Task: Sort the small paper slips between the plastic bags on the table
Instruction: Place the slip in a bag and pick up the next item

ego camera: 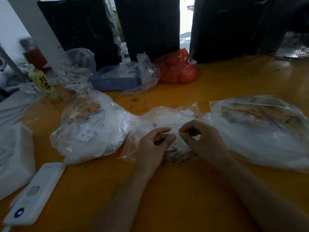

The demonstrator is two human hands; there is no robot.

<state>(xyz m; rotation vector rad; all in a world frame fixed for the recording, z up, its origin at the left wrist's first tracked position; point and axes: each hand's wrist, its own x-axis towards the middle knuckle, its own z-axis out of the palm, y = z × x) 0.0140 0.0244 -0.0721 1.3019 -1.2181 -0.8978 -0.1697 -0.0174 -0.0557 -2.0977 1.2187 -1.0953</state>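
Three clear plastic bags lie on the orange table (167, 190). The left bag (87, 128) bulges with white printed paper slips. A middle bag (168, 118) sits under my hands, with white slips inside. The right bag (260, 129) is large and crumpled. My left hand (153, 146) and my right hand (202, 139) meet over the middle bag, fingers curled, pinching something small and white between them. Blur hides whether it is a slip or the bag's plastic.
A blue tray (115, 79) with plastic sits at the back, beside a red bag (178, 67) and another clear bag (75, 69). A yellow bottle (45, 84) stands far left. A white power bank (33, 195) and a white box (13, 158) lie near left.
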